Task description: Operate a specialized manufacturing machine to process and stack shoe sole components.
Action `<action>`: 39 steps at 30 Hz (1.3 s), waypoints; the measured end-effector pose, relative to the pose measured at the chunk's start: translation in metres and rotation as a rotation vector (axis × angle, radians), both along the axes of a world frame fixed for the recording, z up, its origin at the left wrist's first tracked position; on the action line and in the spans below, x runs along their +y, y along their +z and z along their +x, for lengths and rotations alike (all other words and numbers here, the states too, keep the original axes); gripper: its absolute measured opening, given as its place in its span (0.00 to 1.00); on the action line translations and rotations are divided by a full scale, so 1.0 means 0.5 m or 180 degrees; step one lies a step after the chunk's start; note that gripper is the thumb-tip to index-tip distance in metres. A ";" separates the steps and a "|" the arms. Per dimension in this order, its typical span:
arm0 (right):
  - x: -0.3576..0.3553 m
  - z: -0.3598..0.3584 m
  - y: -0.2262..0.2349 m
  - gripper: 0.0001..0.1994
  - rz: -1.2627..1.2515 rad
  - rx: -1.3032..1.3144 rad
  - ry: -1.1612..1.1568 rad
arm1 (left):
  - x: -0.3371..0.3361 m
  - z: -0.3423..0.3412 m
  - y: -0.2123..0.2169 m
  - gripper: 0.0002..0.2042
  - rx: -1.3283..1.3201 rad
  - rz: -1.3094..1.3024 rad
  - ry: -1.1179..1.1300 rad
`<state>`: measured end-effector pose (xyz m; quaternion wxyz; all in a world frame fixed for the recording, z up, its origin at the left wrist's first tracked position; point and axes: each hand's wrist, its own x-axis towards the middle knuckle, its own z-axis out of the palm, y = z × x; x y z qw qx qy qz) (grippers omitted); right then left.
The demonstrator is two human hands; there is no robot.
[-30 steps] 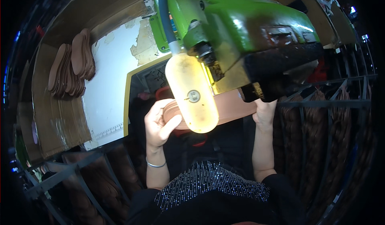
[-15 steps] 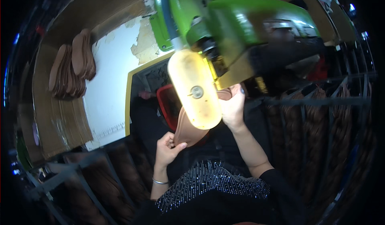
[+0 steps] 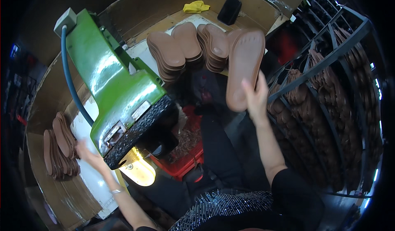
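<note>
My right hand [image 3: 257, 98] grips a tan insole [image 3: 245, 64] by its near end, fingers closed on its edge. This insole is held up in front of the right end of a row of stacked insoles [image 3: 166, 50], covering part of what lies behind. On the far left, my left hand [image 3: 87, 153] reaches out beside another pile of insoles [image 3: 62, 136]. Its fingers look stretched out but slightly blurred, and no insole shows in them. Between my hands stands a green machine [image 3: 117, 76] with a lit yellowish lamp [image 3: 140, 171] below its head.
Under the machine sits a red basket [image 3: 193, 159] with scraps in it. Metal racks [image 3: 319, 68] hung with bundles of brown pieces stand at the right. Cardboard walls [image 3: 135, 11] edge the white worktop [image 3: 88, 175]. A yellow cloth [image 3: 196, 6] and a dark flat object [image 3: 229, 10] lie at the back.
My left hand has let go of the insole beneath the lamp and moved left to the pile. The right hand has carried the insole rightward to the stacked row. My view has swung right.
</note>
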<state>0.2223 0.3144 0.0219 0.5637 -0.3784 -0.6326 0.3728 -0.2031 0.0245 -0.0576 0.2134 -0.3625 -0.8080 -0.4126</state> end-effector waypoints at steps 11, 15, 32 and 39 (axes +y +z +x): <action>0.296 0.007 -0.087 0.31 -0.0123 -0.2016 -0.1468 | -0.138 -0.308 -0.020 0.32 -0.0451 -0.1751 0.2723; 0.170 0.011 -0.108 0.25 0.0445 -0.1119 -0.1538 | -0.153 -0.208 -0.007 0.27 -0.1123 -0.0416 0.1794; -0.275 -0.110 -0.186 0.31 -0.3187 0.0777 0.2991 | -0.056 0.415 0.047 0.49 -0.3454 0.1934 -0.2015; -0.292 0.052 -0.259 0.25 -0.3458 0.0277 0.2747 | 0.037 0.504 0.029 0.16 -0.3581 0.1479 -0.1889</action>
